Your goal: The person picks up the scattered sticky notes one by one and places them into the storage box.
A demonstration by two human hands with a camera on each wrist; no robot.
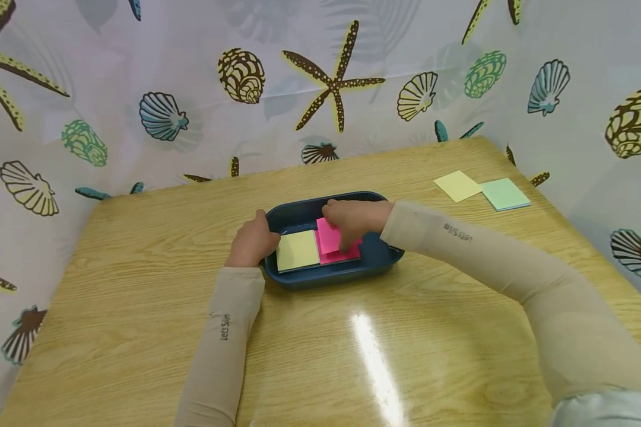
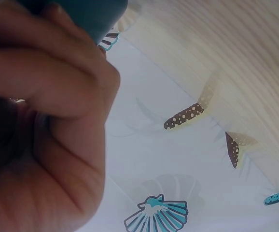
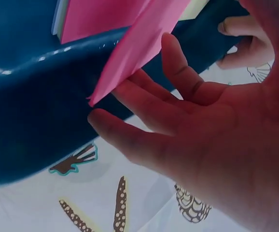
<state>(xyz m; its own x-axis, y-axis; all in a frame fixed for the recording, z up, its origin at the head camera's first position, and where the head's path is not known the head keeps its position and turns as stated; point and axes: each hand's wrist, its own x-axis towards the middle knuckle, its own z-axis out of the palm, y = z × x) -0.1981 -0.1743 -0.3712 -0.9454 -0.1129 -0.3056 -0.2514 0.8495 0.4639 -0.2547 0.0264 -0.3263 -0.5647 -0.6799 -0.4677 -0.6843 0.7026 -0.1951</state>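
My left hand [image 1: 253, 240] grips the left end of a dark blue oval tray [image 1: 326, 280], fingers curled over the rim. Inside the tray lie a pale yellow sticky-note pad [image 1: 297, 251] and, beside it, a pink sticky-note pad [image 1: 339, 257]. Over the tray, my right hand [image 1: 360, 216] holds a pink sticky note [image 1: 327, 235], tilted up above the pink pad. In the right wrist view that note [image 3: 139, 48] stands at a slant against the fingers. The left wrist view shows curled left fingers [image 2: 57, 92] by the tray's side [image 2: 98, 19].
At the back right of the wooden table [image 1: 165, 255] lie a yellow sticky note [image 1: 456, 185] and a light green sticky-note pad [image 1: 506, 194], touching or nearly so. A cloth [image 1: 192, 59] printed with shells and starfish hangs behind the table.
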